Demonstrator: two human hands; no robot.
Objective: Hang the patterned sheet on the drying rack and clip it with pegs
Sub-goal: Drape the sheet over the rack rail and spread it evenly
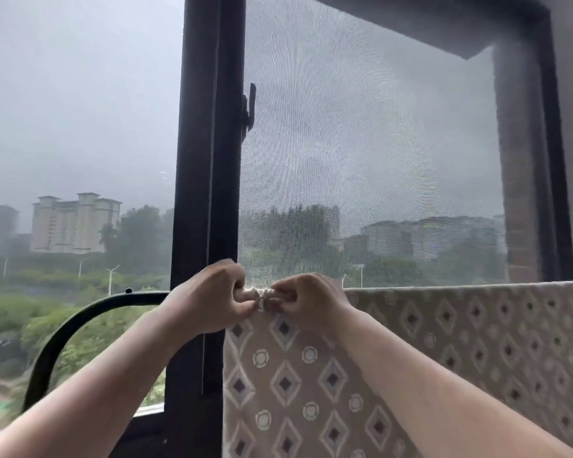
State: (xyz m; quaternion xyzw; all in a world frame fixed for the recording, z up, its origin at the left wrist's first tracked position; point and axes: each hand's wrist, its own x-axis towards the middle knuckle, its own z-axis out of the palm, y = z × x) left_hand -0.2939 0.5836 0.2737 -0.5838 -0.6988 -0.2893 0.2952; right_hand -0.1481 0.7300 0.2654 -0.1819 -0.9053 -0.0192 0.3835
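The left forearm (90, 398) and the right forearm (437, 395) rose from the bottom corners of the frame and met just below its centre. There the left hand (209, 297) and the right hand (308, 300) sat knuckle to knuckle, almost touching. The fingers of both hands were curled and clamped on a small bunched fold at the top edge of the patterned sheet (278, 375). Whether a peg lay inside that fold could not be told. The sheet, beige with pale diamonds and small rings, hung down from the hands to the bottom edge of the frame. Its top edge ran level from the hands to the right edge of the frame, draped over the rail of the drying rack. The rail itself was hidden under the cloth. The bare end of the drying rack (80, 314), a black tube, showed to the left of the left hand and curved down towards the lower left. Behind the hands stood a dark window frame (209, 160) with a handle (249, 109) on its right edge. A grey mesh screen (361, 143) filled the pane to the right. Through the glass at the left a pale tower block (73, 223), trees (139, 233) and street lamps (111, 279) showed under a hazy sky.
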